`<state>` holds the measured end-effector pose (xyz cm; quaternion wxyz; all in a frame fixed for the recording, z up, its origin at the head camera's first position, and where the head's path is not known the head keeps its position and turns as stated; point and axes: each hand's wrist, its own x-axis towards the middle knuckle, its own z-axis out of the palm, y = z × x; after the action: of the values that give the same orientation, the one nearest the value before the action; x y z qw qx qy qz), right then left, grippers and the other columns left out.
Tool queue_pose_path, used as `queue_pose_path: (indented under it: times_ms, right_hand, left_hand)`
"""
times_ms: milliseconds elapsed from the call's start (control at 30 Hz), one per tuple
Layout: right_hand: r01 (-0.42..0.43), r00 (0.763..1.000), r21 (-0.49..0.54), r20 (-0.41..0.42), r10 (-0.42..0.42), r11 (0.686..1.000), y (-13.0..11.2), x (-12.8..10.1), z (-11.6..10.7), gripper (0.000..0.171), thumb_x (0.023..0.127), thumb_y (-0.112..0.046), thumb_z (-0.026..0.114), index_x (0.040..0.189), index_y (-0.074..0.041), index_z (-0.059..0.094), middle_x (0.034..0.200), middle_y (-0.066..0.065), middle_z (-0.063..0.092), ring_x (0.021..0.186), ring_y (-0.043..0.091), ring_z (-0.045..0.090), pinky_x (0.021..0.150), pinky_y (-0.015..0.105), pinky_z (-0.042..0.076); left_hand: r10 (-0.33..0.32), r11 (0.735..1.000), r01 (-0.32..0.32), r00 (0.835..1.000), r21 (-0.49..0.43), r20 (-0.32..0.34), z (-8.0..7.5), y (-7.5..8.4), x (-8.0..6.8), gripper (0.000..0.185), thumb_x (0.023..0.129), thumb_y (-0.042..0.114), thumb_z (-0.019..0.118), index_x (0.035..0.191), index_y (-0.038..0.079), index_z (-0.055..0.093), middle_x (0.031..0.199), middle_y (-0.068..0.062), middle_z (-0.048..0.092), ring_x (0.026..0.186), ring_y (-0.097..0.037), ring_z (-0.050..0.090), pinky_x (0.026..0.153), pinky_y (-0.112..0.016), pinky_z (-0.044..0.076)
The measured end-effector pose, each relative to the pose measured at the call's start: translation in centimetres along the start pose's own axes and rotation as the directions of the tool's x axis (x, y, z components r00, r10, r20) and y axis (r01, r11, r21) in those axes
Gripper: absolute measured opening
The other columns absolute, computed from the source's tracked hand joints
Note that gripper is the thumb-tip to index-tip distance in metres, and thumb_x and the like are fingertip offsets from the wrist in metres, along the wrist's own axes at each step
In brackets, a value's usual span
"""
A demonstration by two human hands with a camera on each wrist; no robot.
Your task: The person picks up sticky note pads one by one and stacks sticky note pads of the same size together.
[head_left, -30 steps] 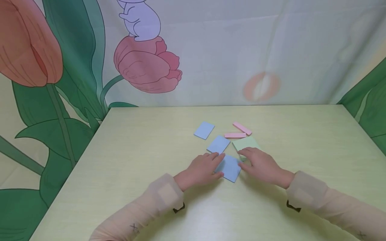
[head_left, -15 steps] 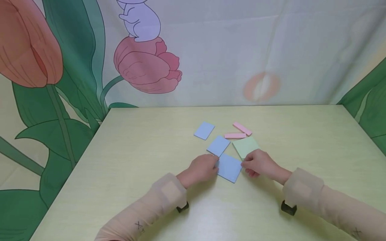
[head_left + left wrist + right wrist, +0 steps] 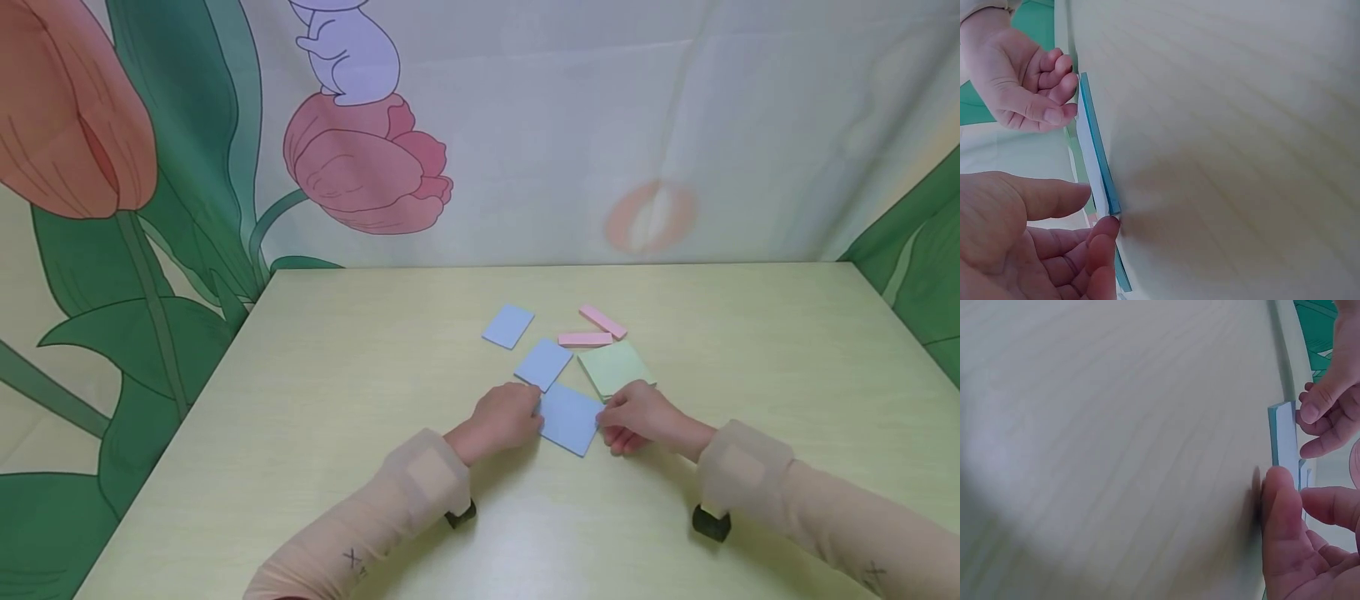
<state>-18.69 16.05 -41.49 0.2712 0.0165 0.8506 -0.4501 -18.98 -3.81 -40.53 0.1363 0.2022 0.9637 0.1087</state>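
Observation:
A blue pad of sticky notes (image 3: 570,417) lies on the pale green table (image 3: 345,392) between my two hands. My left hand (image 3: 534,414) has curled fingers at its left edge. In the left wrist view the left hand (image 3: 1094,209) has a fingertip at the pad's (image 3: 1094,150) corner and the thumb just above it. My right hand (image 3: 604,419) pinches the right edge. The right wrist view shows the right hand's (image 3: 1291,494) thumb and a finger on either side of the pad (image 3: 1285,437). The edge looks slightly raised.
Two more blue pads (image 3: 543,364) (image 3: 507,325) lie behind the left hand. A green pad (image 3: 615,368) sits just beyond the right hand, with two pink strips (image 3: 585,338) (image 3: 602,320) behind it. A flower-printed cloth (image 3: 367,158) hangs at the table's back.
Both hands slid back off the pads' tops to the near blue pad's side edges and curled their fingers. The right hand came off the green pad.

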Motion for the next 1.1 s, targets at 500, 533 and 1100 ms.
queue_pose_path:
  times_ms: [500,533,1100]
  right_hand:
    - [-0.042,0.999,-0.005,0.002,0.042,0.999,0.1,0.3,0.2,0.014,0.083,-0.009,0.056,0.079,0.003,0.062,0.058,0.004,0.059,0.048,0.011,0.057,0.049,0.024,0.049]
    - [-0.042,0.999,-0.009,0.003,0.042,0.999,0.0,0.3,0.2,0.014,0.083,-0.009,0.056,0.08,0.003,0.062,0.058,0.004,0.059,0.048,0.011,0.057,0.049,0.024,0.049]
    - [-0.035,0.999,-0.043,0.005,0.035,0.998,-0.1,0.7,1.0,0.01,0.081,-0.007,0.058,0.079,0.002,0.061,0.06,0.005,0.059,0.049,0.012,0.057,0.049,0.024,0.048]
  left_hand:
    - [-0.02,0.999,0.02,1.0,-0.03,-0.002,0.2,0.1,-0.1,0.028,0.083,0.017,0.053,0.058,0.012,0.04,0.053,0.002,0.036,0.047,-0.011,0.036,0.042,-0.022,0.029]
    - [-0.019,0.999,0.019,1.0,-0.027,-0.003,0.3,0.1,-0.1,0.028,0.083,0.017,0.053,0.058,0.012,0.04,0.053,0.002,0.036,0.046,-0.011,0.036,0.042,-0.022,0.029]
    - [-0.027,0.999,0.028,1.0,-0.036,0.004,0.1,-0.1,-1.5,0.027,0.083,0.015,0.053,0.058,0.01,0.047,0.051,0.001,0.038,0.046,-0.012,0.036,0.044,-0.022,0.03]
